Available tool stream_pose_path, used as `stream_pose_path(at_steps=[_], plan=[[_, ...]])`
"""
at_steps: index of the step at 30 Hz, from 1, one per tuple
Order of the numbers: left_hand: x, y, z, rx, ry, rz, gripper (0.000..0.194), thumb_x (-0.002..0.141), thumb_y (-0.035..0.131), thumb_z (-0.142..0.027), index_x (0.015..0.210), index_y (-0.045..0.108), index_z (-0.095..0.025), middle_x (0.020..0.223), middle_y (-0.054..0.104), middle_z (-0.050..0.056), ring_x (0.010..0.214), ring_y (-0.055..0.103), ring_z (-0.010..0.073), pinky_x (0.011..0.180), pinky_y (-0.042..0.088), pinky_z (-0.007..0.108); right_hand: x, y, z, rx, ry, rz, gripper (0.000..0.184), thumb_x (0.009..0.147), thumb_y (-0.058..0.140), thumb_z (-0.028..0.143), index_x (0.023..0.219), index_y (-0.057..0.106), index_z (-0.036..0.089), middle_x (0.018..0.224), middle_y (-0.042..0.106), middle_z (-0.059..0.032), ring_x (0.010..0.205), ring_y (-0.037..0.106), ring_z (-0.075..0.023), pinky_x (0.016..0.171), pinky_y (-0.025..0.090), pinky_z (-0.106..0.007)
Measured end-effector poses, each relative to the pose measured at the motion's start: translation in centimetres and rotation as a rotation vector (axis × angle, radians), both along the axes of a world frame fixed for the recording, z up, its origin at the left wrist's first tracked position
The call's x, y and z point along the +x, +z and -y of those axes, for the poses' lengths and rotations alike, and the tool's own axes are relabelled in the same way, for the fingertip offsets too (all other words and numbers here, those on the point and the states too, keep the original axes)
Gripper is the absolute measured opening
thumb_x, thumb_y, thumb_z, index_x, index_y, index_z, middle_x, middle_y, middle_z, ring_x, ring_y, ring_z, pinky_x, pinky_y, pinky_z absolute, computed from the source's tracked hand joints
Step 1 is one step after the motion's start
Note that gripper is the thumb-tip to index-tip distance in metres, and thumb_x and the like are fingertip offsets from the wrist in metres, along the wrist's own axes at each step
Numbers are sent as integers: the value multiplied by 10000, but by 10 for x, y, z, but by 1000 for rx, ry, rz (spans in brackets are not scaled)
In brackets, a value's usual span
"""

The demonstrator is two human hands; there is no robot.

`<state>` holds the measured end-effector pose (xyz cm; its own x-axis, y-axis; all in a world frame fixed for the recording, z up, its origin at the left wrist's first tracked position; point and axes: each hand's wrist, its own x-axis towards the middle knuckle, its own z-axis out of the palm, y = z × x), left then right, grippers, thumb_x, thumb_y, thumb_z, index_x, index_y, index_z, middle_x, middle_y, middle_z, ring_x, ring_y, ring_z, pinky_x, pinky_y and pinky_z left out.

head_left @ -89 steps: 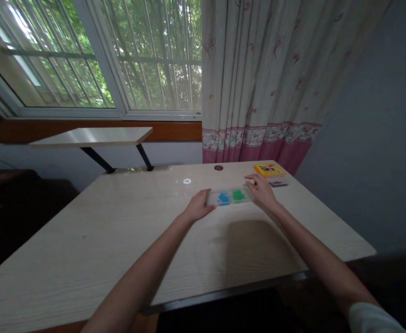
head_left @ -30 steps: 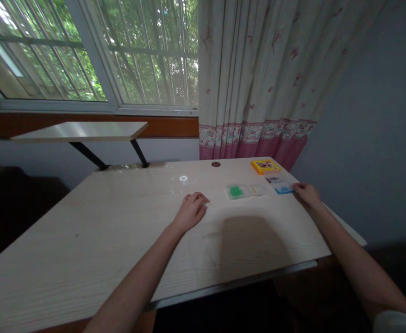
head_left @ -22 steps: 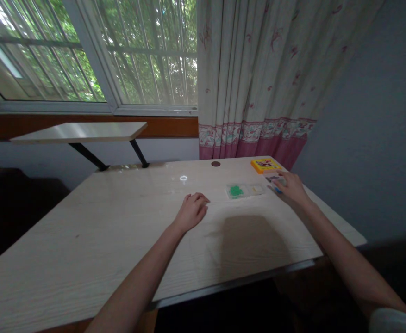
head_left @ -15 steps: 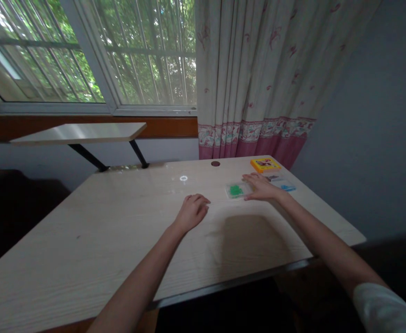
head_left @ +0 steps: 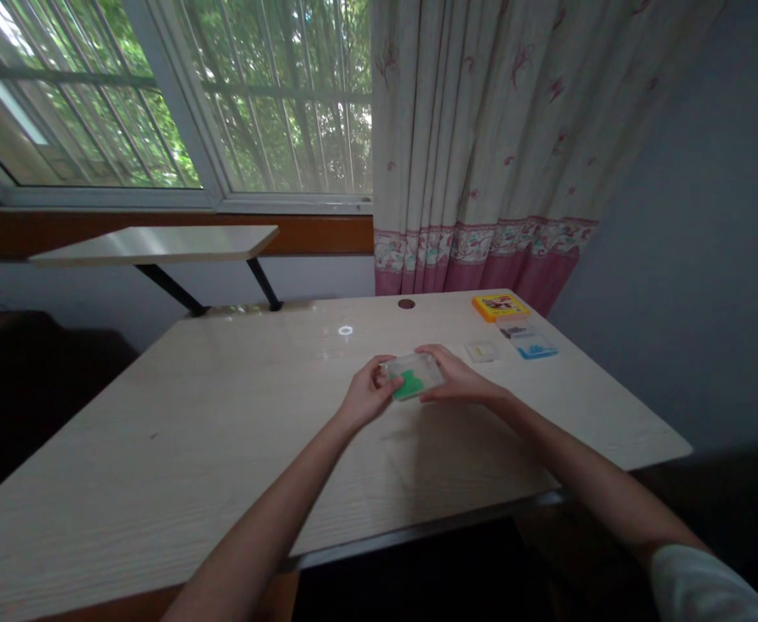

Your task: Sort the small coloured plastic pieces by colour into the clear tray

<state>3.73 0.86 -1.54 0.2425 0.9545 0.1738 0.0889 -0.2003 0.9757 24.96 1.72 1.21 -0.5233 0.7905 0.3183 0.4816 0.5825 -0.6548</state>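
A clear plastic box (head_left: pixel 425 367) with small green pieces (head_left: pixel 410 384) inside is held between my two hands, tilted a little above the table. My left hand (head_left: pixel 369 390) grips its left end, the thumb over the front. On the right end, the fingers and thumb of my right hand (head_left: pixel 453 377) are closed round the edge. Just right of that hand, a small clear box (head_left: pixel 482 351) with something pale yellow in it lies on the table. Farther right lies a clear box with blue pieces (head_left: pixel 535 347). The green pieces are too small to name.
A clear box with dark contents (head_left: pixel 514 331) lies beside the blue one, in front of a yellow-orange box (head_left: pixel 500 307) at the table's back right. A raised shelf (head_left: pixel 164 244) on black legs stands at the back left. The table's front edge (head_left: pixel 430 525) runs near me.
My right hand has moved left from the boxes on the right and taken hold of the box with green pieces. That box has come off the table toward my left hand, which now grips it too.
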Motion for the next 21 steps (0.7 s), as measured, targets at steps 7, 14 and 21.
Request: stream_pose_path(at_steps=[7,14,21], plan=[[5,6,5,-65,-109,156,564,648,673,-407,1094,446,-147,799,572,17,600,545,93,568,443,218,-1,-9,6,-422,-140,-449,655,648,668,399,1190,333,242,999,510,-36,827,586,-146,740,508,-327],[5,6,10,73,-108,-122,425,728,589,-346,1089,497,-143,949,578,83,651,542,91,601,444,232,99,19,24,-553,-502,-303,573,608,693,423,1082,457,204,968,611,-76,797,625,-189,638,551,-310],[14,8,-6,210,-183,-384,304,733,570,-331,956,608,-129,830,621,63,655,551,121,598,447,242,223,21,44,-652,-735,-242,463,575,719,383,976,577,199,968,647,-110,769,641,-202,584,558,-260]])
